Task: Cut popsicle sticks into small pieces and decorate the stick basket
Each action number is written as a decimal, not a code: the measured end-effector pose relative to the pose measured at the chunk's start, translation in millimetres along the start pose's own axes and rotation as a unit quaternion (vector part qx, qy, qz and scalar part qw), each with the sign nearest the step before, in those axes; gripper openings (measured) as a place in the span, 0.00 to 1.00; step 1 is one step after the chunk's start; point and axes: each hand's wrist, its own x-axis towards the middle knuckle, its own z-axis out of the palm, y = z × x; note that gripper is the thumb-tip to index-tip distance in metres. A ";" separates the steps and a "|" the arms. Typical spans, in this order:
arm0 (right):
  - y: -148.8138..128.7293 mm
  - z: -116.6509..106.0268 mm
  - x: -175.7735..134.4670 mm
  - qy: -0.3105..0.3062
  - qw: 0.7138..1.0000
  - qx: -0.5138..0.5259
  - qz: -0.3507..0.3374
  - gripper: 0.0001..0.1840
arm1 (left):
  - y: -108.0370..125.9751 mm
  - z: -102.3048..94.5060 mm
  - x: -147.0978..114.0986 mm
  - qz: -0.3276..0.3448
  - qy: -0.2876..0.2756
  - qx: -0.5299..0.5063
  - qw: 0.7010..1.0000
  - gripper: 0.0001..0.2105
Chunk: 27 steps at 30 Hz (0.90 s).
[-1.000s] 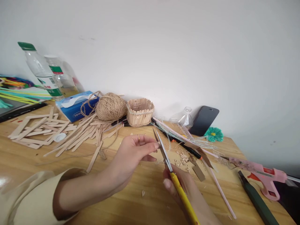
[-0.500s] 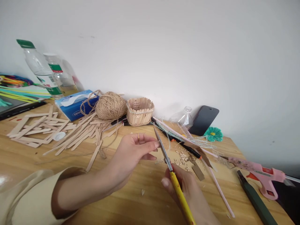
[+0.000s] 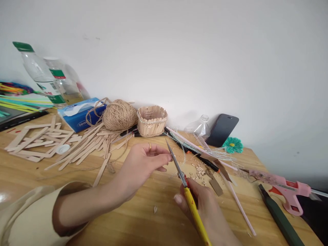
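Observation:
My right hand (image 3: 202,203) is wrapped around the yellow handle of a pair of scissors (image 3: 176,164), whose narrow metal blades point up and away. To their left, my left hand (image 3: 147,162) is closed in a pinch, thumb against fingers, with the fingertips right beside the blades. Whatever lies between those fingertips is too small to make out. Beyond both hands stands a small basket (image 3: 151,126) made of wooden craft sticks, with glittery trim around it. Tiny wood chips (image 3: 198,172) lie scattered just right of the blades.
At left are loose craft sticks (image 3: 38,141), a twine ball (image 3: 119,115), a blue tissue pack (image 3: 82,118) and plastic bottles (image 3: 47,87). A phone (image 3: 222,130) leans on the wall by a teal flower (image 3: 233,146). A pink glue gun (image 3: 279,186) and dark green tool (image 3: 279,215) lie right.
The view has shifted slightly. Both hands keep nearly the same pose, the left fingertips still beside the scissors' blades.

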 end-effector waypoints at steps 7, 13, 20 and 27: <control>8.5 2.7 0.3 0.012 1.000 -0.009 -0.028 0.23 | 0.4 -1.9 1.1 0.012 0.007 0.013 1.000 0.01; 12.1 0.2 2.4 -0.038 0.995 0.087 -0.044 0.30 | 2.8 -6.0 1.9 0.039 -0.020 0.000 0.999 0.04; 7.3 -9.6 0.3 -0.082 0.980 0.164 -0.080 0.30 | 3.2 -6.4 0.7 0.038 -0.029 0.020 0.999 0.05; 6.6 -12.1 1.6 -0.051 0.976 0.197 -0.075 0.26 | 8.8 -8.5 0.5 0.017 -0.047 0.055 0.997 0.04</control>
